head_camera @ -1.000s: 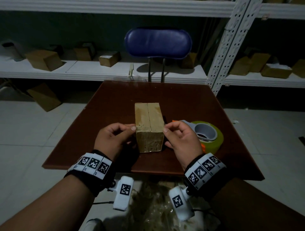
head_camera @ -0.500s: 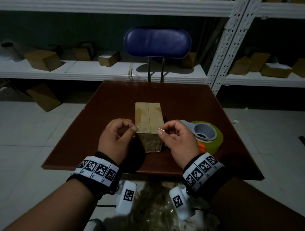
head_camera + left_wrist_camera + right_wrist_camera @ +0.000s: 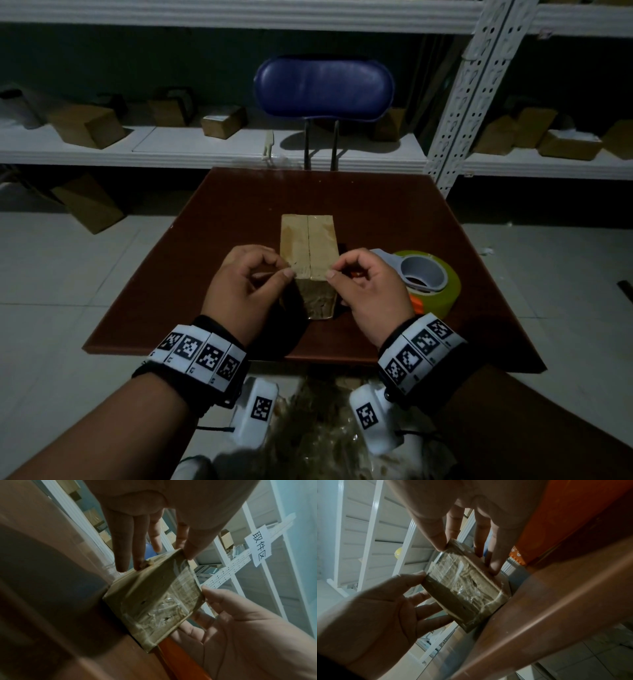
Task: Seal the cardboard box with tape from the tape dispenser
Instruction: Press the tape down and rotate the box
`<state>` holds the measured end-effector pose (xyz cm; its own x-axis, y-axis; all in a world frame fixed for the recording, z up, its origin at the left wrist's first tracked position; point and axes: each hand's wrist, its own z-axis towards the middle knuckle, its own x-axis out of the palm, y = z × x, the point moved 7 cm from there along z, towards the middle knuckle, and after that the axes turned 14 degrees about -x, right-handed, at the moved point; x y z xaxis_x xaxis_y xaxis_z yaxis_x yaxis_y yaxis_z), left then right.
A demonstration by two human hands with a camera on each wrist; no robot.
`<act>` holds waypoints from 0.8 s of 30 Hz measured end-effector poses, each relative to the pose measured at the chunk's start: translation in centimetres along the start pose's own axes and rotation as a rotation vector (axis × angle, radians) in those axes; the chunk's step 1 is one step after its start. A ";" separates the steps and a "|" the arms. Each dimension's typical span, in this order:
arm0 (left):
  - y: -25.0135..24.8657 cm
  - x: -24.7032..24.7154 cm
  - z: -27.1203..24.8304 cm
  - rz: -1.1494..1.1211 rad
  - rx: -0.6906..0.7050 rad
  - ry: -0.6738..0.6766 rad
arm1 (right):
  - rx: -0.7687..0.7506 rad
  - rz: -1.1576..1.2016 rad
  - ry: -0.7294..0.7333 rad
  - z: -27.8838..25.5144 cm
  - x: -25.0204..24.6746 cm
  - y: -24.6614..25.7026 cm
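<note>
White shelving with scattered cartons lines the dim room behind our brown table [image 3: 239,212]. Our left hand [image 3: 245,291] and right hand [image 3: 368,293] flank the near end of the cardboard box [image 3: 307,240], thumbs at its top corners and fingers curled against its sides, so both lightly clasp it. It lies near the table's middle, its top seam running away from us, old tape glinting on the end face. We judge it light and fairly stiff, its glossy taped faces slippery, so holding at the side edges suits best. Just right of our right hand sits the tape dispenser [image 3: 428,277] with its yellowish roll, untouched. On the shelf upright hangs a handwritten label [image 3: 259,547] reading 取件区.
</note>
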<state>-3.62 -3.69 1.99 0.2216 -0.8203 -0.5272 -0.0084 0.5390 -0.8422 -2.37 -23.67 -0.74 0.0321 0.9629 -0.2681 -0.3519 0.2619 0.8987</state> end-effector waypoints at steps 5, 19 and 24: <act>-0.3 0.3 0.2 0.054 0.006 0.027 | -0.006 -0.052 0.039 0.1 0.3 0.7; 1.5 0.5 0.3 -0.173 -0.336 0.015 | 0.028 -0.161 0.016 0.5 0.9 -0.1; 2.5 2.3 0.5 -0.321 -0.504 0.154 | 0.190 -0.068 -0.018 0.6 1.6 -1.3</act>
<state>-2.64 -4.10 -1.26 0.1461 -0.9651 -0.2172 -0.4330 0.1350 -0.8913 -1.32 -22.48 -2.12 0.0672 0.9432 -0.3254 -0.1657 0.3322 0.9286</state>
